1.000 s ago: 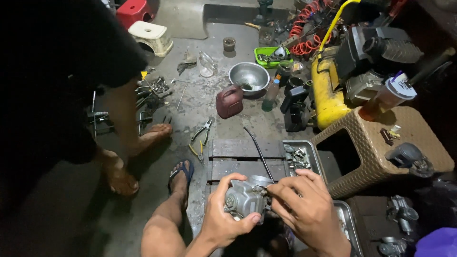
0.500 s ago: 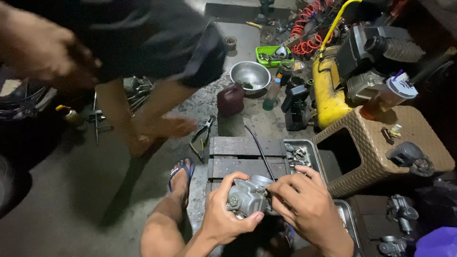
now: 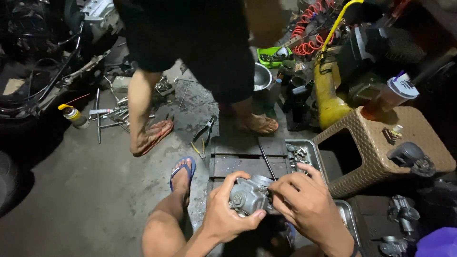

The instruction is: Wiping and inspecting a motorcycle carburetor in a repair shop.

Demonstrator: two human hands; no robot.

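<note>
With my left hand (image 3: pixel 223 214) wrapped around the grey carburettor (image 3: pixel 250 196) above the wooden pallet (image 3: pixel 238 162) and my right hand (image 3: pixel 304 204) pinching its side, a slip could drop it or scatter the parts tray (image 3: pixel 304 145) beside.

Carburetor (image 3: pixel 250 196) sits between left hand (image 3: pixel 224 216) and right hand (image 3: pixel 304 204), above a slatted board (image 3: pixel 238 159) on the floor. Tray of small parts (image 3: pixel 301 154) just right of the board; woven stool (image 3: pixel 381 147) right of the tray, cup (image 3: pixel 390 97) on its far edge. Pliers (image 3: pixel 204 131) left of the board. Another person's feet stand behind; metal bowl (image 3: pixel 261 76) beyond them.
</note>
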